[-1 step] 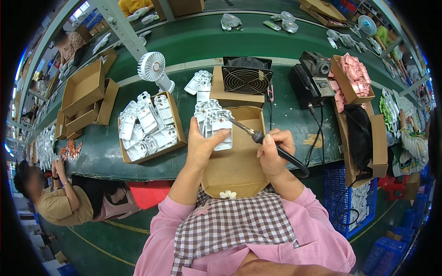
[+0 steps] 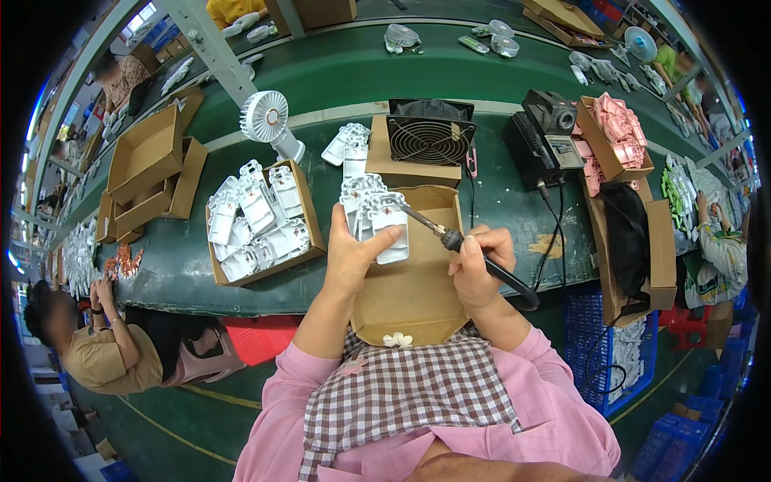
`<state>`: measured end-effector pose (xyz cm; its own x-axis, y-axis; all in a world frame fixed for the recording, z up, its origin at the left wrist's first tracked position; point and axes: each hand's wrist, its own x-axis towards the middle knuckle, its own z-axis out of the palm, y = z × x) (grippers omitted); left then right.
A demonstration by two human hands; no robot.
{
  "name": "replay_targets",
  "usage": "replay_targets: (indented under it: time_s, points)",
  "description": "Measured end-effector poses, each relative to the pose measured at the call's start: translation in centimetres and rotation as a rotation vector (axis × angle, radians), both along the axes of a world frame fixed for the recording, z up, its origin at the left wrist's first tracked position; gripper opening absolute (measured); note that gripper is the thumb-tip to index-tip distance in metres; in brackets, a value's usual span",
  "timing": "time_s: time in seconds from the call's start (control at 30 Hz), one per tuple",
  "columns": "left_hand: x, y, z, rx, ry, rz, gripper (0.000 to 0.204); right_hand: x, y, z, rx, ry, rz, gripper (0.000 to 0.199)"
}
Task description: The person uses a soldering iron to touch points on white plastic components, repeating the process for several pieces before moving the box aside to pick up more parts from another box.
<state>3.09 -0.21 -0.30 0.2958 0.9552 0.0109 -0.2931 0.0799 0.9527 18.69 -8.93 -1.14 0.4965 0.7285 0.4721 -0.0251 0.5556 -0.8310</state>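
My left hand (image 2: 357,251) is closed round white plastic housings (image 2: 384,229), thumb lying across the front one. In my right hand (image 2: 482,263) a soldering iron (image 2: 451,239) is held like a pen, its black cord trailing to the right. Its metal tip reaches the upper part of the front housing, by small coppery spots; whether it touches cannot be made out. Beneath both hands lies an open cardboard tray (image 2: 418,301). More white housings fill a cardboard box (image 2: 317,241) to the left, and a few lie behind my left hand.
A black square fan (image 2: 431,132) stands on cardboard ahead. Right of it are a black soldering station (image 2: 534,149) and a box of pink parts (image 2: 614,132). A white handheld fan (image 2: 269,120) stands behind the left box. Blue crate (image 2: 590,345) at lower right; a co-worker (image 2: 112,345) sits left.
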Motion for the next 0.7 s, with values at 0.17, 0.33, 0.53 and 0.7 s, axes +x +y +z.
replay_targets:
  time_s: [0.17, 0.33, 0.53, 0.7]
  points:
    - [-0.4, 0.0, 0.3, -0.176, -0.059, -0.024, 0.049, -0.1, 0.0, 0.3, 0.032, 0.164, 0.056, 0.011]
    - [-0.4, 0.2, -0.7, -0.009, -0.016, 0.049, 0.038, -0.1, 0.1, 0.2, -0.067, 0.021, 0.016, 0.013]
    - [-0.3, 0.1, -0.9, 0.051, 0.07, 0.11, 0.037, -0.2, 0.3, 0.3, -0.14, -0.031, -0.008, 0.017]
    - [-0.3, 0.1, -0.6, 0.07, 0.12, 0.144, 0.039, -0.3, 0.4, 0.4, -0.165, -0.044, -0.026, 0.018]
